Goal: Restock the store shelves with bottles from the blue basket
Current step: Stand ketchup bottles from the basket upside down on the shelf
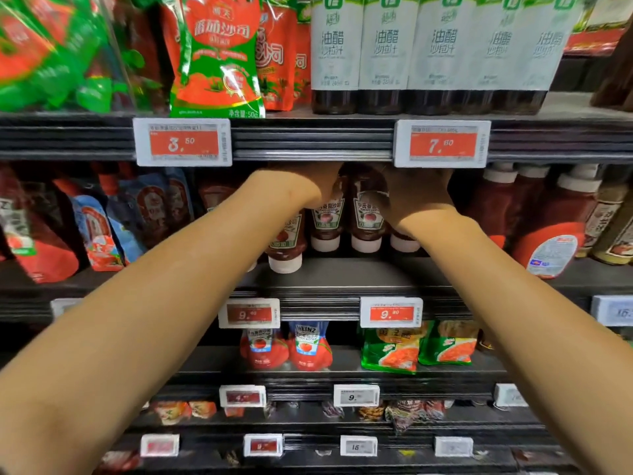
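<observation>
At frame centre, my left hand (308, 181) and right hand (416, 193) each grip an upside-down ketchup bottle (327, 217) top, standing on the second shelf (342, 269) beneath the price tags (442, 144).

Both bare arms reach into the second shelf (342, 272) from the top. The left hand (301, 183) rests on the upper part of an upside-down ketchup bottle (287, 241), its white cap down near the shelf's front edge. The right hand (418, 197) covers another ketchup bottle (406, 240) further right; how the fingers of either hand lie is hidden. Two more capped-down ketchup bottles (366, 217) stand between the hands. Above, dark dressing bottles (387, 53) with pale labels line the top shelf over a red price tag (442, 144).
</observation>
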A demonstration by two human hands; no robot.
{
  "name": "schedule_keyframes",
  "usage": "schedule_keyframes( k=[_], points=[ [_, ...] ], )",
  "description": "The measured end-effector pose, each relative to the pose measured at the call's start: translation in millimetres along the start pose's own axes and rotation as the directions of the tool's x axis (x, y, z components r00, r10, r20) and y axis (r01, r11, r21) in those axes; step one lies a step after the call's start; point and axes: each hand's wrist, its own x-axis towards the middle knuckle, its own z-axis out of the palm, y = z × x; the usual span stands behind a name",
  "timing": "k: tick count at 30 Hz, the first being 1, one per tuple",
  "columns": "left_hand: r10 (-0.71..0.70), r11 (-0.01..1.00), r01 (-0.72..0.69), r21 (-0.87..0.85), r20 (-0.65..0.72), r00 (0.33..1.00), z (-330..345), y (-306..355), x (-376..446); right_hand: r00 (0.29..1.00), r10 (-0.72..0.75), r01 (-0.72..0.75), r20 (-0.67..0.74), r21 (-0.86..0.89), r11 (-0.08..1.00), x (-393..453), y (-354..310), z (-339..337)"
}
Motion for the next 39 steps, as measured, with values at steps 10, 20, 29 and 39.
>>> schedule_keyframes(
  k=[10, 20, 29, 39],
  points=[
    [0.085, 0.992, -0.084, -0.095, 0.008, 0.996, -4.6, -15.2, 3.2, 0.979, -0.035, 0.044, -0.200, 0.038, 0.998, -21.5, 4.1, -19.9],
    [0.157, 0.988, -0.157, 0.001, 0.008, 0.988, -5.4, -16.8, -21.6, 0.941, -0.073, 0.151, -0.330, 0.218, 0.964, -45.4, 23.1, -17.9],
    [0.065, 0.998, -0.067, 0.007, 0.144, 0.987, -19.1, -15.0, -40.4, 0.933, -0.080, 0.193, -0.351, 0.299, 0.934, -49.6, 23.0, -11.7],
    [-0.038, 0.994, 0.058, -0.090, 0.214, 0.976, -8.8, 20.2, -25.6, 0.891, 0.303, -0.033, -0.337, 0.619, 0.785, -43.0, 44.7, 8.2]
  ],
)
